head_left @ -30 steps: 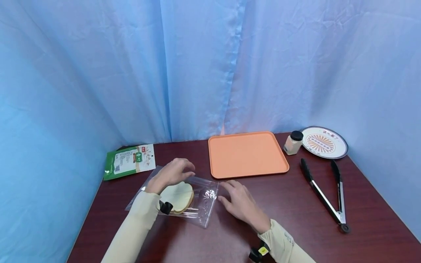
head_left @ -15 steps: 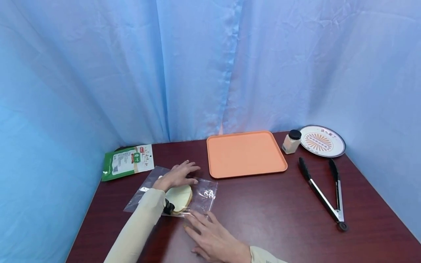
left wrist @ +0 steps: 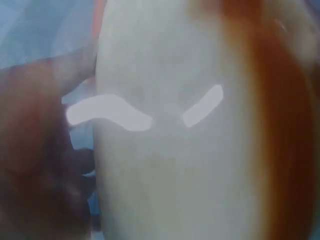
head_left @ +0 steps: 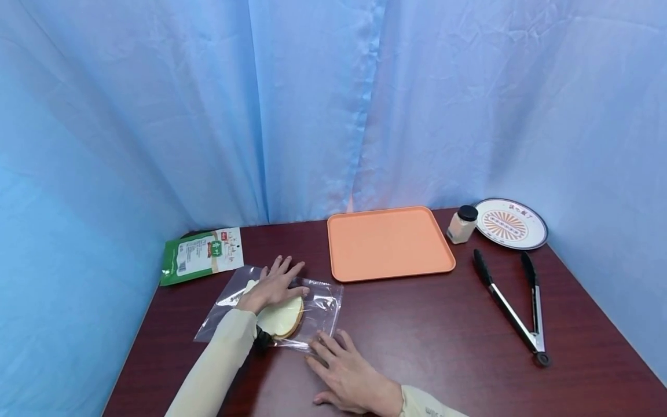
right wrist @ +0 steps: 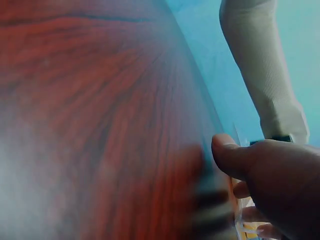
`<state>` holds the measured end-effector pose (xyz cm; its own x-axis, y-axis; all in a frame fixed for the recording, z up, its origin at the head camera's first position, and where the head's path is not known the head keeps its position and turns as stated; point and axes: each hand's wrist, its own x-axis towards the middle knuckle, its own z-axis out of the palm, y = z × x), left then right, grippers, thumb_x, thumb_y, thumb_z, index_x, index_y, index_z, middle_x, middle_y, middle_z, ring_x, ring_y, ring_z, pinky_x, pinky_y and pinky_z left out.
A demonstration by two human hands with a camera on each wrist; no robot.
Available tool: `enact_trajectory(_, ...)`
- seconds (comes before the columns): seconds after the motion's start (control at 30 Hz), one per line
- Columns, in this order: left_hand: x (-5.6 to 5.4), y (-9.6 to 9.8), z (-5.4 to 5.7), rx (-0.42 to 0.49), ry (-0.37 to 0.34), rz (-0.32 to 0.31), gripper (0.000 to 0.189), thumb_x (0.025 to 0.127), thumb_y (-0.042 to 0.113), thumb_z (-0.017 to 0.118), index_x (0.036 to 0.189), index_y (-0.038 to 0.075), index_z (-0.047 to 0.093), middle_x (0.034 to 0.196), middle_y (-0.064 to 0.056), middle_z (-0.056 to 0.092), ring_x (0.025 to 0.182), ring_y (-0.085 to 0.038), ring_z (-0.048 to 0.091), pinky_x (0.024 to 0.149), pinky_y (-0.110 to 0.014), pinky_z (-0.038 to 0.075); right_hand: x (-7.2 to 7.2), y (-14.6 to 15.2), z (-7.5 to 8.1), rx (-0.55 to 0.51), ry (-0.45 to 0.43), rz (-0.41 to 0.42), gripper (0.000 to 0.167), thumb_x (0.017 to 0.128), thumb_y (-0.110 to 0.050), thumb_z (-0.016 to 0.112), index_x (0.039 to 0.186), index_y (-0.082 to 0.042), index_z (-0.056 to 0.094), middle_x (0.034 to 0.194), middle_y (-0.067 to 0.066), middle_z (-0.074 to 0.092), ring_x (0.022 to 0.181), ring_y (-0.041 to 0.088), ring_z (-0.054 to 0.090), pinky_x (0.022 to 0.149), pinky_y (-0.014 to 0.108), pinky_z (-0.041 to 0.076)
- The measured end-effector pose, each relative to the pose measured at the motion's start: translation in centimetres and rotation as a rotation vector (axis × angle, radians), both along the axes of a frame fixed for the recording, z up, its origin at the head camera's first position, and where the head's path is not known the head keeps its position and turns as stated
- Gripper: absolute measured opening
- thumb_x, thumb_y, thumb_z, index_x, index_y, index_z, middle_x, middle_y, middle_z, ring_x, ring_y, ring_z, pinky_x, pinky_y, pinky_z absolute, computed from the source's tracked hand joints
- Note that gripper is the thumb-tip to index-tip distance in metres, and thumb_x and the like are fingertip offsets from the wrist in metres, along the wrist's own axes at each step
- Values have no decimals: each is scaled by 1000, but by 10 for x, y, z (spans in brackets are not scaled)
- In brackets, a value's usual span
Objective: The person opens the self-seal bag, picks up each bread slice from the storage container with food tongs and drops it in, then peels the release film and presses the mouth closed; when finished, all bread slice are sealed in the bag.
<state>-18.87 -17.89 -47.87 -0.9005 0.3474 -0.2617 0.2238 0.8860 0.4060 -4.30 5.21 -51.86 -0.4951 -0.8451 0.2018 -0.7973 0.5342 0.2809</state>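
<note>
Stacked bread slices [head_left: 281, 319] lie inside a clear plastic bag [head_left: 324, 304] on the dark red table. My left hand [head_left: 273, 288] rests on the bag over the bread, its fingers spread, and covers part of the stack. In the left wrist view the pale bread [left wrist: 170, 170] with its brown crust fills most of the picture, blurred, with the left hand [left wrist: 37, 145] beside it. My right hand [head_left: 349, 373] lies palm down with fingers extended, its fingertips at the bag's near right corner. In the right wrist view its thumb and fingers [right wrist: 280, 185] show at the lower right.
An orange tray [head_left: 391, 243] is behind the bag. Farther right are a jar with a black lid [head_left: 462, 225], a patterned plate [head_left: 510, 223] and spread tongs [head_left: 513, 310]. A green and white packet [head_left: 203, 255] lies at the back left. Blue curtains [head_left: 312, 116] surround the table.
My right hand has moved from the bag's right edge toward me and left, to its near corner. The left hand's fingers have spread and lowered onto the bag.
</note>
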Motion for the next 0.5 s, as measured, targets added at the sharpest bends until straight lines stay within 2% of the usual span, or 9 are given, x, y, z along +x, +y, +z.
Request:
enact_trajectory(0.27,9,-9,1,-72,-21,122,75,100,53,51,159,15,27,166,-25,13,155,-48,2,121,-70,9,-12,11,-1,9,-22,-35,69,90,-75,46,136,-24,58,146,1,56,140,29,48,106,53,42)
enact_trajectory(0.5,12,-14,3,-85,-7,156,75,99,52,52,158,12,29,165,-27,15,154,-49,5,121,-70,11,-18,16,-1,-5,-20,-33,68,89,-74,47,136,-25,59,146,-1,56,139,29,48,107,54,41)
